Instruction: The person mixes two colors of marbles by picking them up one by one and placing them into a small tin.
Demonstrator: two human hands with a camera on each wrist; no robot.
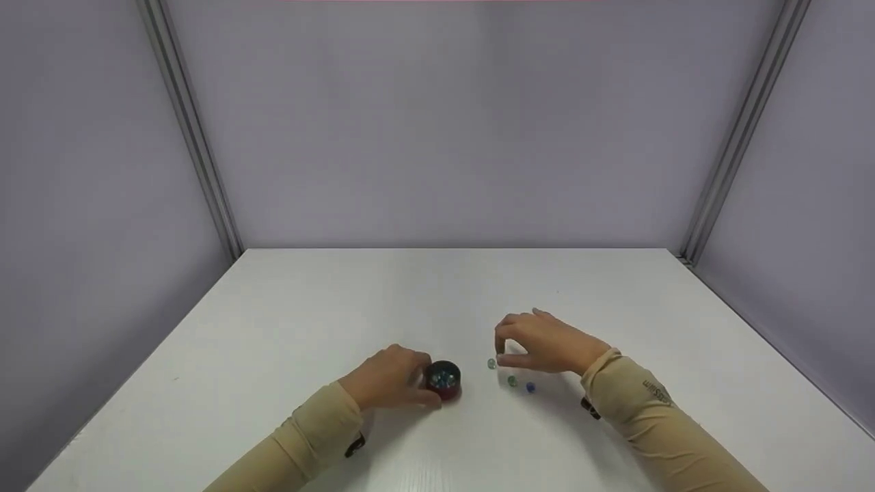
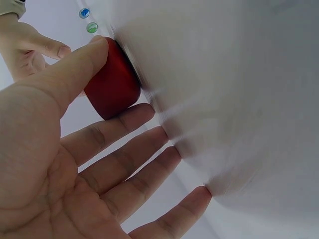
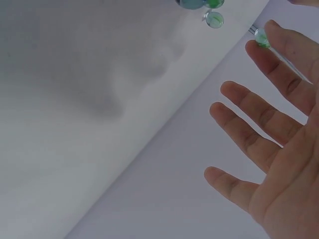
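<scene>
Overhead, left hand (image 1: 391,376) curled round red cup (image 1: 444,380) near table (image 1: 437,301) centre; right hand (image 1: 543,342) arched over marbles (image 1: 512,380). Left wrist: thumb and fingers (image 2: 122,122) gripping cup. Right wrist: fingertip and thumb pinching green marble (image 3: 262,38), other fingers spread.

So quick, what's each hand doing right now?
Left hand: holds the red cup of marbles.
Right hand: pinches a green marble.
</scene>
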